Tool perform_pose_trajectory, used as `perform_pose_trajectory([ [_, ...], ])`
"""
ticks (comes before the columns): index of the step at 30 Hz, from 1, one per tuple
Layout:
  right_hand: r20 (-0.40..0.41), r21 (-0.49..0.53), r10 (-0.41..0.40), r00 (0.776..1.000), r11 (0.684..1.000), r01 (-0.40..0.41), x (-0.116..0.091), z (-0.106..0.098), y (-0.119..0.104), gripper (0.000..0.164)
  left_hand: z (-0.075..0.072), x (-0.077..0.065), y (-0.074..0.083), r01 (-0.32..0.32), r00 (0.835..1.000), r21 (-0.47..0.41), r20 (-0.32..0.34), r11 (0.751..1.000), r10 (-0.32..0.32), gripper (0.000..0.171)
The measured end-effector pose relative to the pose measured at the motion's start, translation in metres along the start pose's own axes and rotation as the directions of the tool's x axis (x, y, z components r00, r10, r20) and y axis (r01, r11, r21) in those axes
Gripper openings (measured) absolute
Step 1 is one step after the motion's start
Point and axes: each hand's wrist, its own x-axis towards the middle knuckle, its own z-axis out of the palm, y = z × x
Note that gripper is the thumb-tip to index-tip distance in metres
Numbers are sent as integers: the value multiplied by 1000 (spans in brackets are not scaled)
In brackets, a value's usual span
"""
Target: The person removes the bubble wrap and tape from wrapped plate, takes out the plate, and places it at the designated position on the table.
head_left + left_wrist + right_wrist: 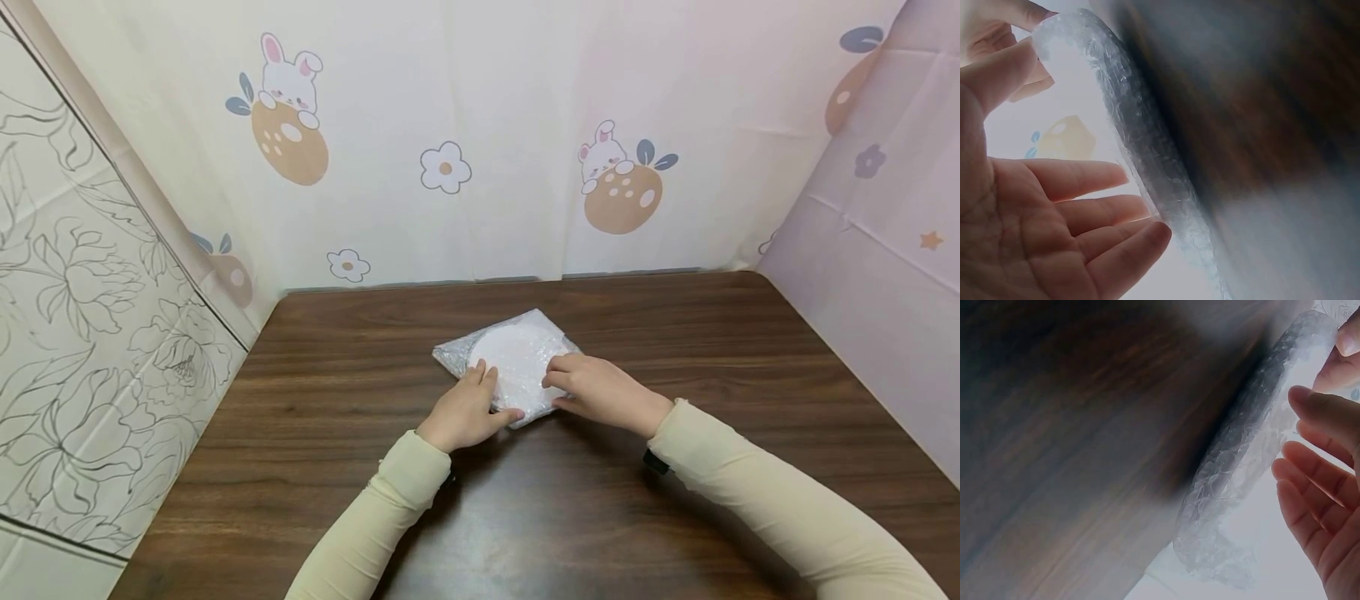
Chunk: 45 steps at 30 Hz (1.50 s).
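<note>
A bubble-wrap package lies on the table in the head view, with a flat white round thing showing through the clear wrap. My left hand rests at its near left side, fingers spread and mostly straight, thumb at the near edge. At the right side, my right hand touches the wrap with slightly bent fingers. In the left wrist view, the bubble wrap runs past the fingertips as a thick padded edge. The right wrist view shows relaxed fingers beside the wrapped edge. What exactly is wrapped cannot be made out.
The dark wood table surrounds the package. A curtain with rabbit prints hangs along its back edge. A white panel with flower line drawings stands at the left, and a pale lilac curtain at the right.
</note>
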Motion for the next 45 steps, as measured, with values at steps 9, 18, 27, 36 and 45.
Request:
perform_pose_trajectory([
  [9, 16, -12, -14, 1000, 1000, 14, 3, 1, 3, 18, 0, 1, 0, 0, 1000, -6, -3, 1000, 0, 86],
  [18, 17, -33, -40, 999, 999, 40, 2, 1, 2, 20, 1, 1, 1, 5, 1000, -5, 2, 1000, -5, 86],
  [27, 63, -72, -43, 997, 996, 48, -1, 5, -2, 29, -1, 0, 2, 9, 1000, -7, 4, 1000, -9, 86],
  [36, 51, -42, -40, 998, 998, 42, -2, 5, -3, 23, -2, 0, 1, 3, 1000, -8, 3, 1000, -3, 85],
  [45, 64, -43, -55, 996, 997, 58, -3, 4, -2, 15, 0, 0, 0, -1, 1000, -2, 4, 1000, 1, 85],
])
